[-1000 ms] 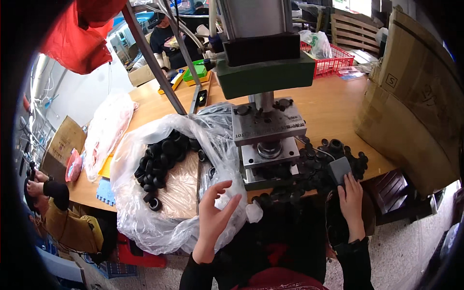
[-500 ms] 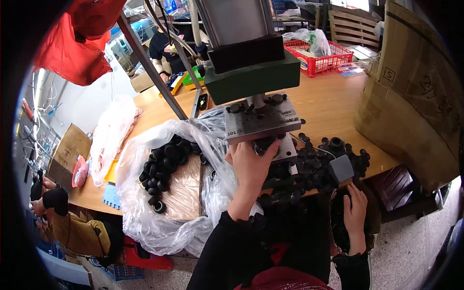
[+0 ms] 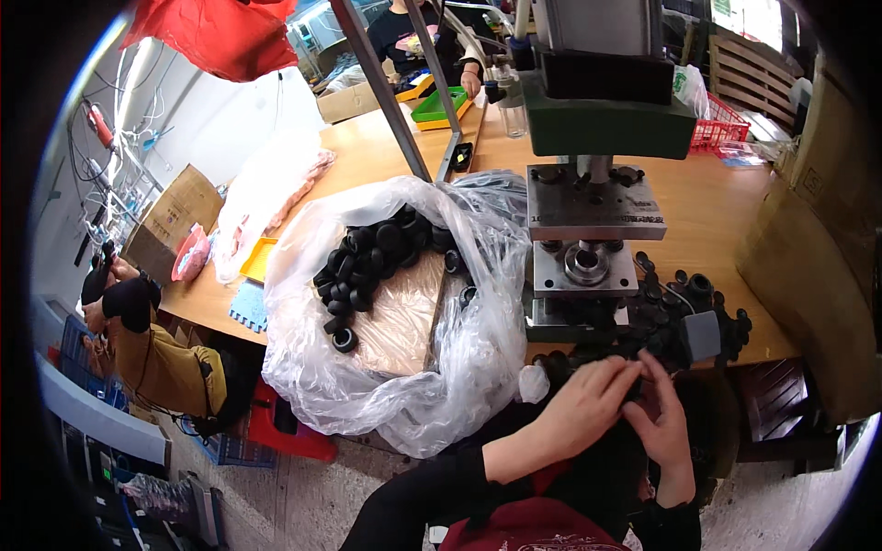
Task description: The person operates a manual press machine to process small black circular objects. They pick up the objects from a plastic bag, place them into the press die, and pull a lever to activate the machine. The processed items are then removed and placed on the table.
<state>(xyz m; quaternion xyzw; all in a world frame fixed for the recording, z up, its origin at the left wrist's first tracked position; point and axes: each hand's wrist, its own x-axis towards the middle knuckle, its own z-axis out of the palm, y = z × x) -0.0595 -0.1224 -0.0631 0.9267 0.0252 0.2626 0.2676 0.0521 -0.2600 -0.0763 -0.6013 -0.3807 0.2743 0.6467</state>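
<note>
My left hand (image 3: 581,409) and my right hand (image 3: 665,424) meet in front of the press, fingertips together. Both are closed around a small black rubber part (image 3: 635,391), mostly hidden by the fingers. Behind them stands the press, its upper steel plate (image 3: 593,204) raised over the lower die block (image 3: 562,273). A round metal seat (image 3: 586,264) shows on the die block with nothing on it. To the right of the die lies a heap of black rubber pieces (image 3: 657,312), with a grey box-shaped piece (image 3: 701,336) at its edge.
A clear plastic bag (image 3: 303,367) lies open at left, holding black rubber rings (image 3: 390,241). A large cardboard box (image 3: 799,266) stands at right. A red crate (image 3: 721,126) is at the back. Other people are at the far side (image 3: 413,41) and far left (image 3: 170,363).
My left hand has left the die and come down to the right, meeting my right hand, which has closed. The view has turned left, and the die's round seat is now exposed.
</note>
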